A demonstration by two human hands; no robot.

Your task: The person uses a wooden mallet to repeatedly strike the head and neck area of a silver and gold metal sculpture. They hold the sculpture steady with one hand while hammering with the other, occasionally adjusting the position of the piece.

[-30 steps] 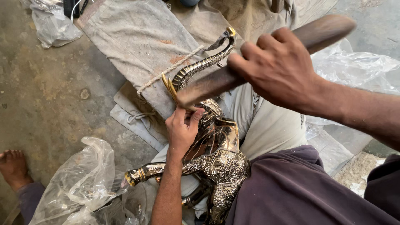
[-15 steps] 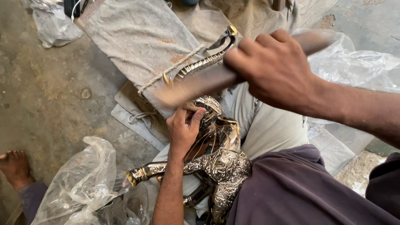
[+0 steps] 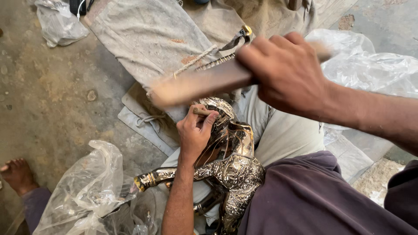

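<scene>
A shiny, ornately engraved metal figure (image 3: 233, 167) lies across my lap. My left hand (image 3: 195, 130) rests on its upper part and pinches a thin punch-like tool (image 3: 201, 112) against the rounded top (image 3: 217, 106). My right hand (image 3: 285, 74) is closed around a wooden stick (image 3: 198, 85), held over the left hand and blurred by motion. One arm of the figure (image 3: 159, 177) sticks out to the left with a gold-coloured end.
Grey cloth sacks (image 3: 150, 39) lie on the concrete floor ahead. Clear plastic bags sit at lower left (image 3: 87, 191), upper left (image 3: 58, 24) and right (image 3: 370, 61). A bare foot (image 3: 17, 174) rests at the left edge. A curved toothed metal piece (image 3: 217, 63) lies on the sack.
My right hand has swung the wooden stick downward and leftward toward the tool in my left hand. The left hand and the figure have stayed in place.
</scene>
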